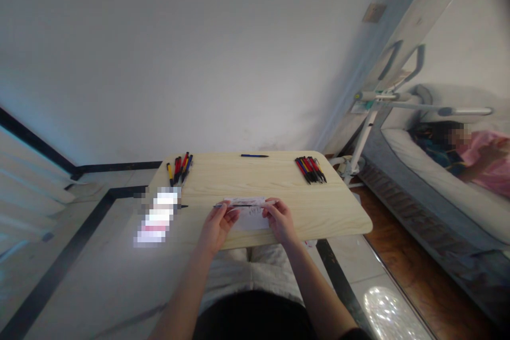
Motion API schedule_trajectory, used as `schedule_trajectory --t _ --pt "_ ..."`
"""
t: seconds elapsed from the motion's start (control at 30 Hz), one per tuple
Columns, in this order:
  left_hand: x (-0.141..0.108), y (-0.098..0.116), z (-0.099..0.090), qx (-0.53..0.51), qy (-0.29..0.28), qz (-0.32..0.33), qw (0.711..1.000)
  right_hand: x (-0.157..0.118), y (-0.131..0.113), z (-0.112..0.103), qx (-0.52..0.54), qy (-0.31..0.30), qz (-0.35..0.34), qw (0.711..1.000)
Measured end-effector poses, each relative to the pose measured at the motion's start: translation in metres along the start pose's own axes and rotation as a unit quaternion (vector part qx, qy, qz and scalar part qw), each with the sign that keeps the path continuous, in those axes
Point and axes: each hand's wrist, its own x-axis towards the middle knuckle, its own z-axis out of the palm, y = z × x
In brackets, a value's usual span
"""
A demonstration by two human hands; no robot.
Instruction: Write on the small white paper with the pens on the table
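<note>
- Pale table point(274, 178), under the paper.
- White paper point(249, 223), bearing handwriting.
- Left hand point(220, 222), at the paper's left edge, pinching a slim dark pen point(245, 205) that spans above the paper.
- Right hand point(280, 218), at its right edge, pinching the same pen.
- Blue pen point(254, 156), beyond the paper.

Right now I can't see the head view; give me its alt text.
Both hands hold a thin dark pen-like item above a marked white paper on a pale table. A left pen group and a right pen group lie farther back, with a blue pen between them.
</note>
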Motion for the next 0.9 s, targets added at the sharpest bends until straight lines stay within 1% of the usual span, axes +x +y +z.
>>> schedule_trajectory --t 0.1,0.27,0.37,0.6,0.77,0.9 --pt "-0.0004 0.0002 0.0012 -0.001 0.0 0.0 1.0 0.0001 -0.0004 -0.0001 -0.009 0.008 0.004 1.0" --pt "-0.0007 0.0004 0.0022 0.007 0.008 -0.007 1.0 0.0003 0.0 0.0003 -0.018 -0.001 -0.006 1.0" --pt "-0.0006 0.0005 0.0018 0.007 0.012 -0.01 1.0 0.0 0.0016 0.0003 -0.047 0.004 -0.011 0.999" --pt "0.0005 0.0003 -0.0005 0.01 0.0 -0.014 1.0 0.0 0.0068 -0.0022 -0.121 -0.001 -0.015 0.993" --pt "0.0003 -0.0001 -0.0001 0.019 0.002 -0.015 1.0 -0.0015 0.0052 -0.0017 -0.159 0.003 -0.011 0.987" --pt "0.0 -0.0015 -0.0008 0.029 -0.006 -0.011 0.999 -0.0035 0.003 0.0 -0.182 -0.012 -0.012 0.983"
